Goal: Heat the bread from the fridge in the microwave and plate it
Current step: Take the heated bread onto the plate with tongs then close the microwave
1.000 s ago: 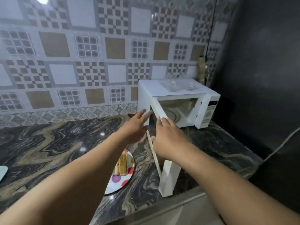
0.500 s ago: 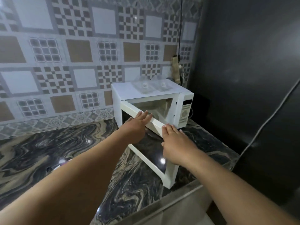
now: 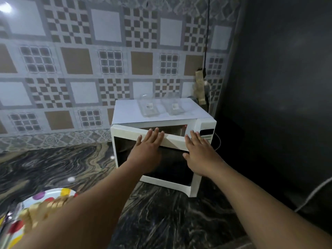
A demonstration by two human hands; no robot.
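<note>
The scene is dim and bluish. A lamp glare [image 3: 4,7] burns high and far left of the microwave [image 3: 158,112], and small highlights glint on the countertop [image 3: 53,168] left of it. Right of the microwave the dark wall [image 3: 278,87] swallows detail. The plate [image 3: 45,196], below and left, is smeared with blur. Tile lines bow toward the edges.

- We are showing two bare forearms coming in from the bottom edge, with no sleeves in sight.
- We are wearing no gloves on our hands: the left hand [image 3: 147,151] and the right hand [image 3: 201,155] are both uncovered.
- We are wearing no visible rings, bracelets or watch.
- We are keeping our fingernails short and unpainted, as far as the blur allows.
</note>
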